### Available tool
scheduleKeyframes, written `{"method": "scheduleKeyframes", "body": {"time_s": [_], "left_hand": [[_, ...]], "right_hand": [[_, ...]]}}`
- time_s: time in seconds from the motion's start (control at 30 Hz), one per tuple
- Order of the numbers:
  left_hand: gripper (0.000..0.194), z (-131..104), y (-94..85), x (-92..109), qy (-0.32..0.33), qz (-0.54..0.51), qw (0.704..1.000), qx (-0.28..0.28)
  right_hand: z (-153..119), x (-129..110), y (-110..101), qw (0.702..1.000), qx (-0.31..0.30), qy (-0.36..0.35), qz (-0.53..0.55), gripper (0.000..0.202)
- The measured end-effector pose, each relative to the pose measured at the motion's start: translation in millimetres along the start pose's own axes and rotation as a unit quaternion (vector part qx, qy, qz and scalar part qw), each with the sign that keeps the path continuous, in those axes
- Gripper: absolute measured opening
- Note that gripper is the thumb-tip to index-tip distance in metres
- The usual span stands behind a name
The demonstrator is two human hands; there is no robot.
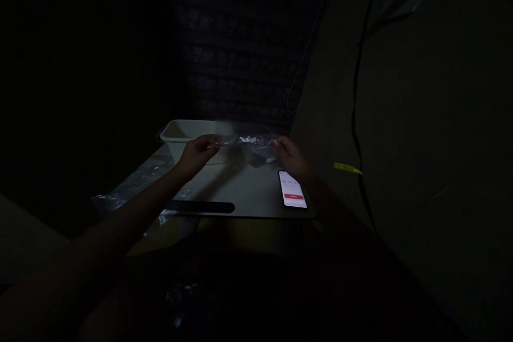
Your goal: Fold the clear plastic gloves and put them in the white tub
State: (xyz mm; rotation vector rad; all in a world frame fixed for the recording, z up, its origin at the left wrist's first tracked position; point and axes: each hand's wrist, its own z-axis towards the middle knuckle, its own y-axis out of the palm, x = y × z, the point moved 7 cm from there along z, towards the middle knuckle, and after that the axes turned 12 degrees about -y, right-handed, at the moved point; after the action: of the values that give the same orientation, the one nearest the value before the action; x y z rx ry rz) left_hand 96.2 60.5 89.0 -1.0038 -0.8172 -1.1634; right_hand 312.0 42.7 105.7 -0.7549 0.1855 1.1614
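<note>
Stretched between my two hands above the small table is a clear plastic bag, shiny along its middle. My left hand pinches its left end, beside a white plastic tub. The fingers of my right hand are closed on the right end. Below that hand a lit phone lies face up near the table's right edge. Dim light hides the finer detail of the bag.
More clear plastic lies over the table's left side and hangs past its front edge. A dark slot runs along the front. On the right wall a black cable with a yellow tag hangs from an outlet.
</note>
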Motion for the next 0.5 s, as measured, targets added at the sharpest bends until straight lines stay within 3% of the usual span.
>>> {"method": "scheduleKeyframes", "body": {"time_s": [0.17, 0.33, 0.43, 0.5], "left_hand": [[0.025, -17.1, 7.3, -26.4, -0.005, 0.142, 0.985, -0.096], [0.023, -35.8, 19.7, -64.6, 0.023, 0.261, 0.940, -0.217], [0.024, -51.3, 33.7, -73.5, 0.050, 0.276, 0.911, -0.302], [0.025, -59.8, 40.4, -73.7, 0.068, 0.283, 0.896, -0.336]], "right_hand": [[-35.9, 0.4, 13.2, 0.984, -0.098, -0.087, -0.117, 0.021], [-82.6, 19.3, 51.4, 0.911, -0.279, -0.134, -0.273, 0.022], [-101.5, 28.1, 65.6, 0.876, -0.348, -0.137, -0.304, 0.019], [-108.9, 32.0, 70.7, 0.868, -0.382, -0.132, -0.289, 0.017]]}}
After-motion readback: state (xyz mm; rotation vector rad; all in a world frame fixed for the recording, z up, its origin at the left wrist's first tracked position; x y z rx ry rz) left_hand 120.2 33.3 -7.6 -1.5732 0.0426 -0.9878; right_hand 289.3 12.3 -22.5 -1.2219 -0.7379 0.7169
